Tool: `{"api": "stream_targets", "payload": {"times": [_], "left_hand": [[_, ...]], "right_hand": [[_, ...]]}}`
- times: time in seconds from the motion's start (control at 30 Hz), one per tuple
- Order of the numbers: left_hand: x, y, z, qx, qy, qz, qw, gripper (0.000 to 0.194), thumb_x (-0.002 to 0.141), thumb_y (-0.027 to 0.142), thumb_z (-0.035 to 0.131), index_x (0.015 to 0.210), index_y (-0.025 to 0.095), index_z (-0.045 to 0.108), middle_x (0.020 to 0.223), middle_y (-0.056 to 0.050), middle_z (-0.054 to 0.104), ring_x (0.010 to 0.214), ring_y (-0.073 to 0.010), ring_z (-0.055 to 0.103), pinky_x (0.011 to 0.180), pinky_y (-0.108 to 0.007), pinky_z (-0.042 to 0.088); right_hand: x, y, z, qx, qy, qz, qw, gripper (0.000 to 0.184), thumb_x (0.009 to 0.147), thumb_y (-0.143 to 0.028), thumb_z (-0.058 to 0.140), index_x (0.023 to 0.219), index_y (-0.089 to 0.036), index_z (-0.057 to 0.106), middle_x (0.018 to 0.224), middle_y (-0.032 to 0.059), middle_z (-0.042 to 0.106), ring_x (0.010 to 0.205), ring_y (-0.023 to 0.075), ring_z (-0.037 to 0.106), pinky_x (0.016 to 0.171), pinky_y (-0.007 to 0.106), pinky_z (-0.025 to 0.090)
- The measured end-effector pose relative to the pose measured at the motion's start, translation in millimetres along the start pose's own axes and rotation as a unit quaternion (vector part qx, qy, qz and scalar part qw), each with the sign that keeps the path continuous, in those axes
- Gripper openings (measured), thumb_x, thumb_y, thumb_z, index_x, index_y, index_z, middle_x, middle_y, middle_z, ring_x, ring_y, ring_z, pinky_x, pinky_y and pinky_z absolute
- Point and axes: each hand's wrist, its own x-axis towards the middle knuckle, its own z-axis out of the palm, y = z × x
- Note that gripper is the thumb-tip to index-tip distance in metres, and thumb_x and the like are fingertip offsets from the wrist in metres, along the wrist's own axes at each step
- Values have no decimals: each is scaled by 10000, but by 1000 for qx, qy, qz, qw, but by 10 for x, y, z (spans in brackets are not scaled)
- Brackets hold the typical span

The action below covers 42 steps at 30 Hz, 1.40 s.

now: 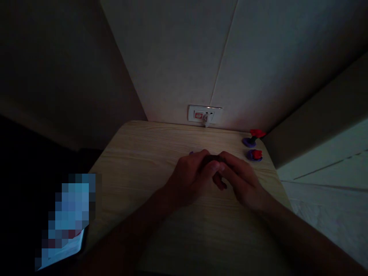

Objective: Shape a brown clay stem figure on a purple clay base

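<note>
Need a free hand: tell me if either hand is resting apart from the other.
No, the left hand and right hand meet fingertip to fingertip over the table.

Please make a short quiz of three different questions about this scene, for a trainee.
1. True or false: the left hand and the right hand meet around a small dark object.
2. The purple and red pieces lie at which table edge? A near, B far right, C far left.
3. What is on the wall above the wooden table?

Key: 1 true; 2 B; 3 a wall socket with a plug in it.
</note>
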Motion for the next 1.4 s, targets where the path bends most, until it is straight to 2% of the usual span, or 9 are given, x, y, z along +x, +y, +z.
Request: {"api": "stream_targets", "payload": {"times": [0.13,0.23,0.37,0.53,0.73,0.87,1.13,1.27,1.4], "left_hand": [[-6,7,27,44,5,32,999,367,1034,429,409,776,208,550,669,-12,640,611,-149,593,610,-295,425],[-14,11,45,50,13,60,997,346,1031,371,413,765,203,558,666,-14,645,612,-146,593,621,-296,431],[-28,58,84,37,43,77,995,333,1030,312,419,724,211,502,619,15,577,574,-120,542,590,-278,407],[-40,123,143,27,75,101,992,337,1040,261,382,721,211,479,606,30,504,552,-109,469,566,-286,362],[-75,69,91,-74,27,10,997,398,1048,427,402,729,206,488,638,25,469,585,-119,427,563,-305,336],[-80,51,46,-40,-2,-16,999,340,1000,474,517,798,201,520,647,39,478,588,-114,431,561,-302,333],[-80,101,93,-80,-19,-52,995,322,1026,432,473,814,195,522,663,44,463,609,-110,417,582,-295,332],[-87,34,92,-143,-27,-69,987,372,1014,488,486,782,199,515,646,41,446,595,-112,395,552,-289,317],[-82,10,74,-145,-22,-69,987,452,1035,514,400,737,196,520,644,17,483,592,-120,420,546,-292,326]], "right_hand": [[-17,-19,-15,-48,4,-14,999,359,1063,-479,427,858,-211,550,718,-21,529,641,121,489,592,278,402],[-16,8,22,-27,9,-2,1000,448,1055,-539,398,792,-211,552,673,-15,510,602,129,460,546,285,370],[6,72,172,67,86,32,993,449,1053,-450,469,683,-207,541,586,-31,451,529,113,375,470,263,294],[24,27,352,111,147,-24,983,452,1051,-396,494,645,-198,505,550,-52,382,509,92,319,455,238,260],[34,-51,282,-33,135,-107,984,424,1069,-361,447,678,-202,481,605,-50,382,539,91,341,502,240,304],[64,-28,212,-114,149,-108,976,427,1057,-403,463,679,-205,466,608,-43,418,551,98,373,518,254,305],[99,34,290,50,159,-2,986,495,1035,-532,454,672,-199,502,579,-45,408,520,92,357,467,226,314],[86,-13,265,54,120,-35,991,499,1059,-478,431,671,-196,570,563,-31,501,508,93,445,496,218,393],[66,-91,222,7,73,-69,995,477,1068,-424,427,714,-194,647,619,5,638,555,115,562,568,232,495]]}}
